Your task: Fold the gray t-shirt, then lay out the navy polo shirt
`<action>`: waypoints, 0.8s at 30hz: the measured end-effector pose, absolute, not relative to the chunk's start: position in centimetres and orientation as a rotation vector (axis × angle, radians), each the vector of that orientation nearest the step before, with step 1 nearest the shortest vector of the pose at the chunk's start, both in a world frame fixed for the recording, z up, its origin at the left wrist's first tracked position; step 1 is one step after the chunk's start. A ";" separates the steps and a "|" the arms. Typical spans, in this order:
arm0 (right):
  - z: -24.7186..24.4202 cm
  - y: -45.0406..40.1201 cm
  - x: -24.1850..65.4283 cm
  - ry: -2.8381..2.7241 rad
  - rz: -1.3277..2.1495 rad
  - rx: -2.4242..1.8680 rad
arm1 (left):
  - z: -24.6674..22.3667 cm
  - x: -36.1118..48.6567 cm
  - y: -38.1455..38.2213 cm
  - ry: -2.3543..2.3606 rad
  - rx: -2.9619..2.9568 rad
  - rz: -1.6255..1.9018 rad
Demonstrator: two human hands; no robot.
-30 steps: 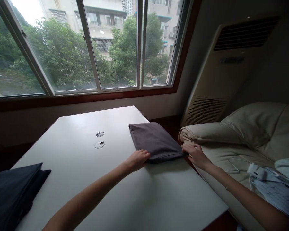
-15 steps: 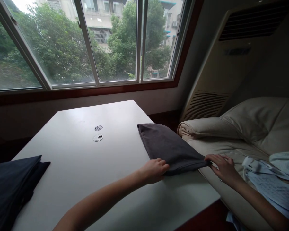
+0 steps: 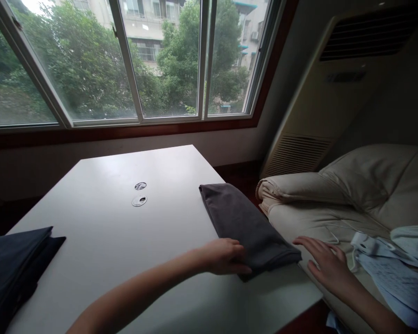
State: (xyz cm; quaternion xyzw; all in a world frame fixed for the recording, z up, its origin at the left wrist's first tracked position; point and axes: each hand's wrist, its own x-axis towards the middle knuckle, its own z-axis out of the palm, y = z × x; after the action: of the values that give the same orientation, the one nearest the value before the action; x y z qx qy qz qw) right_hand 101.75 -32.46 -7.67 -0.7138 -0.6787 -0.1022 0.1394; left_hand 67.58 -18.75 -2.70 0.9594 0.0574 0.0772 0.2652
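Observation:
A dark grey garment (image 3: 247,227), folded into a long flat shape, lies along the right side of the white table (image 3: 101,260). Whether it is trousers or another piece of clothing I cannot tell. My left hand (image 3: 226,256) is at its near left edge, thumb and fingers apart, the fingertips at the cloth. Just off the garment's right end, my right hand (image 3: 329,266) hovers with its fingers spread and nothing in them. Folded dark blue clothing (image 3: 14,264) rests at the table's left edge, partly out of view.
A cream leather sofa (image 3: 296,188) stands to the right, with light blue cloths (image 3: 386,278) and a white device with a cable (image 3: 364,243) on it. Two round cable holes (image 3: 139,200) are set in the tabletop. Behind is a window (image 3: 167,60).
My right hand has let go of the garment's right corner and opened. That end now lies lower, flat on the table. My left hand has loosened and shifted slightly nearer.

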 end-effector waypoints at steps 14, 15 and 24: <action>-8.7 -32.8 82.2 -1.950 -0.090 -1.647 | -2.6 64.5 4.8 0.880 2.831 0.301; -8.7 -32.8 82.2 -1.938 -0.101 -1.650 | -2.8 64.6 5.1 0.859 2.843 0.293; -7.2 -32.0 80.8 -1.904 -0.180 -1.664 | -4.3 65.3 6.2 0.667 2.878 0.317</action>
State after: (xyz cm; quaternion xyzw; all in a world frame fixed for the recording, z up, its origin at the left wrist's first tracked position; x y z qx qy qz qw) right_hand 80.81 -32.04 -7.19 -0.6264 -0.7169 -0.0676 0.2984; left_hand 65.28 6.16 -4.29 0.9652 0.2235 0.1063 0.0849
